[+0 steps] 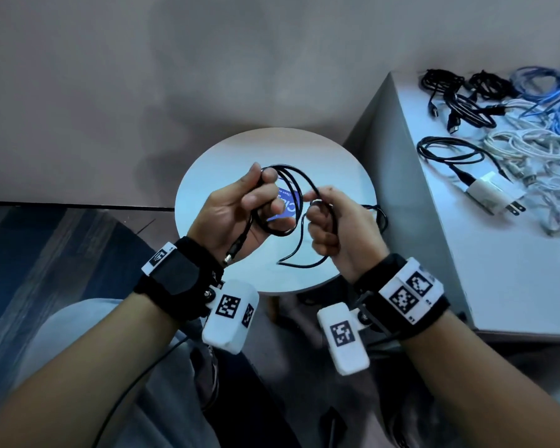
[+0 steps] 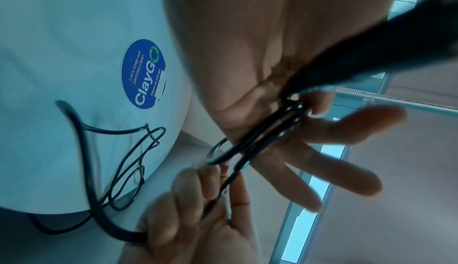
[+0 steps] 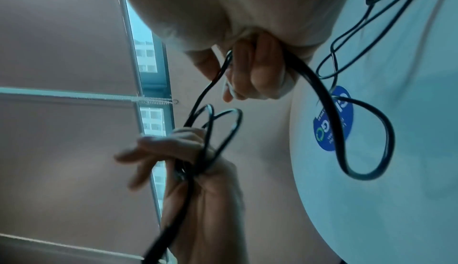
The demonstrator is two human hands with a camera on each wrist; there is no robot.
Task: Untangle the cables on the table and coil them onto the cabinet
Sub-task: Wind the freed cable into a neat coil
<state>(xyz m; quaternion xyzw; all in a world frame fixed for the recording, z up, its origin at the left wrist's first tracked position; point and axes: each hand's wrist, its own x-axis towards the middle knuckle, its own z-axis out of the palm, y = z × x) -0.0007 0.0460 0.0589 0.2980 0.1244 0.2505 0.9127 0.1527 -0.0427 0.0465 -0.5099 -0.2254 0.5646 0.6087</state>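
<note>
A black cable (image 1: pixel 304 266) hangs between both hands above the round white table (image 1: pixel 272 147). My left hand (image 1: pixel 261 181) pinches several coiled loops of it (image 2: pixel 260 137) between thumb and forefinger, the other fingers spread straight. The cable's metal plug (image 1: pixel 232 255) dangles at that wrist. My right hand (image 1: pixel 317 205) is fisted round the strand (image 3: pixel 319 91) just right of the coil. The slack trails in loose bends on the table top (image 2: pixel 62 52). The white cabinet (image 1: pixel 498 270) stands to the right.
On the cabinet lie black cables (image 1: pixel 450 92), blue cables (image 1: pixel 543 85), white cables (image 1: pixel 530 147) and a white charger plug (image 1: pixel 488 192). A blue round sticker (image 2: pixel 143 74) marks the table. My knees sit below the table's near edge.
</note>
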